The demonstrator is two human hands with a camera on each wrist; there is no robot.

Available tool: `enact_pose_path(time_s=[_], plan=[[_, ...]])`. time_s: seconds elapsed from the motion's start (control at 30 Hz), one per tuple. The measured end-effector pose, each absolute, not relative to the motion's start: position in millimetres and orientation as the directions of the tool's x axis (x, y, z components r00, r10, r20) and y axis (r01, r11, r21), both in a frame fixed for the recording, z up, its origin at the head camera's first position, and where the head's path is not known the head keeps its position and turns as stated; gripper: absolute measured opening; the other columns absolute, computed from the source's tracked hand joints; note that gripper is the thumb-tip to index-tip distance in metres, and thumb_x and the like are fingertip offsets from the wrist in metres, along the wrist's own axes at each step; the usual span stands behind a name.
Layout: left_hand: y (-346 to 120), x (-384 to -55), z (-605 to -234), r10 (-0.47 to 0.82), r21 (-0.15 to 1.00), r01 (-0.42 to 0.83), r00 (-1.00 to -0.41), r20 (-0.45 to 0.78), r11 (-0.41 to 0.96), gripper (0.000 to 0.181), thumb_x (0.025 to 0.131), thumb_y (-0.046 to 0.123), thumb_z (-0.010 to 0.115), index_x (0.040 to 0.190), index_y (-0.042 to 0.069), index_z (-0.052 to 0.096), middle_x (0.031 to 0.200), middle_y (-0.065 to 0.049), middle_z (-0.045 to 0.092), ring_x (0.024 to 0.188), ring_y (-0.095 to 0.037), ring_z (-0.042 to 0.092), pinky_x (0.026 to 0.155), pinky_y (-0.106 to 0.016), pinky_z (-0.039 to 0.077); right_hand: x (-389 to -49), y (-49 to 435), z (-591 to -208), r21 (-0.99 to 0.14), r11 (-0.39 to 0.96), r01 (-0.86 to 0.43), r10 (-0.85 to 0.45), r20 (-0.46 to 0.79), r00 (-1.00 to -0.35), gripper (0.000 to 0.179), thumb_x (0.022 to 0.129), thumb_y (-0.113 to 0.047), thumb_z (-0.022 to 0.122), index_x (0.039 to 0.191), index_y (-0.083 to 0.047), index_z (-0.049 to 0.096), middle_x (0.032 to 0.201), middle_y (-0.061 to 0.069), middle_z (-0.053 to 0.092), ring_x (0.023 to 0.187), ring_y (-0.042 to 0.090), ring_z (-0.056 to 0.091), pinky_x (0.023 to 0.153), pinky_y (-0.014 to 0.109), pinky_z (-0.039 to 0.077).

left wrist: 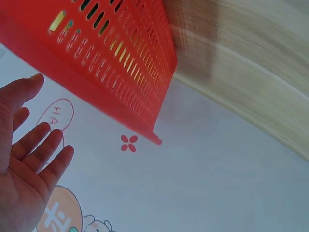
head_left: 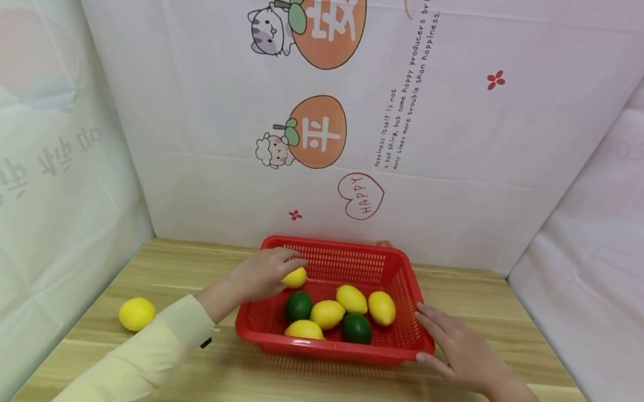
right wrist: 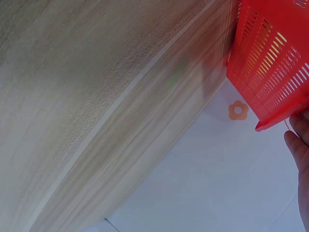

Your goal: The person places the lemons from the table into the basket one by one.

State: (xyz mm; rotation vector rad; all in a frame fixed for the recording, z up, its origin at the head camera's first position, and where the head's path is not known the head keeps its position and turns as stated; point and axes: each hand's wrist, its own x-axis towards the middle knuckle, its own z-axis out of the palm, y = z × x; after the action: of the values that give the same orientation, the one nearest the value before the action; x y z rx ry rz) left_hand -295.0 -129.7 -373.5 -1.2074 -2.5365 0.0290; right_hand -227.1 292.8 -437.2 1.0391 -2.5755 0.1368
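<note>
A red plastic basket point(head_left: 332, 350) stands on the wooden table, holding several yellow lemons point(head_left: 352, 299) and two dark green, lime-like fruits point(head_left: 298, 305). My left hand point(head_left: 262, 274) hovers over the basket's left side, fingers loosely bent above a lemon point(head_left: 295, 278) that they partly cover. In the left wrist view, that hand point(left wrist: 24, 164) has its fingers spread, with nothing in them, beside the basket rim. At the basket's right side, my right hand point(head_left: 466, 355) touches the rim with nearly straight fingers. Only part of this hand point(right wrist: 301, 145) shows in the right wrist view.
One more lemon point(head_left: 136, 314) lies on the table left of the basket, beside the left sleeve point(head_left: 154, 346). White printed cloth point(head_left: 440, 224) hangs behind the table and at both sides. The wooden tabletop point(head_left: 258, 400) extends in front of the basket.
</note>
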Motion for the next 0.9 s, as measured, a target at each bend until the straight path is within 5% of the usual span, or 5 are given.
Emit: enact_pose_path(time_s=[0.33,0.9], plan=[[-145.9,-289.7,-366.0,0.718,-0.134,0.719,-0.623,0.311,0.682,0.059,0.079,0.017,0.082,0.132,0.008,0.058,0.127,-0.013,0.059,0.116,-0.027,0.056,0.093,-0.038,0.052,-227.0,293.4,-437.0,0.05,0.725,-0.687,-0.654,0.363,-0.664,0.068,0.087,-0.049,0.067,0.135,-0.002,0.056,0.142,0.015,0.049,0.122,0.033,0.053,0.09,0.052,0.052],[-185.7,-276.6,-359.0,0.663,-0.094,0.705,-0.602,0.445,0.703,0.067,0.069,0.013,0.089,0.129,0.006,0.058,0.122,-0.013,0.061,0.108,-0.027,0.061,0.084,-0.039,0.056,-227.2,293.7,-438.5,0.049,0.728,-0.684,-0.651,0.36,-0.668,0.067,0.088,-0.049,0.066,0.135,-0.002,0.056,0.143,0.014,0.048,0.123,0.033,0.052,0.09,0.051,0.051]])
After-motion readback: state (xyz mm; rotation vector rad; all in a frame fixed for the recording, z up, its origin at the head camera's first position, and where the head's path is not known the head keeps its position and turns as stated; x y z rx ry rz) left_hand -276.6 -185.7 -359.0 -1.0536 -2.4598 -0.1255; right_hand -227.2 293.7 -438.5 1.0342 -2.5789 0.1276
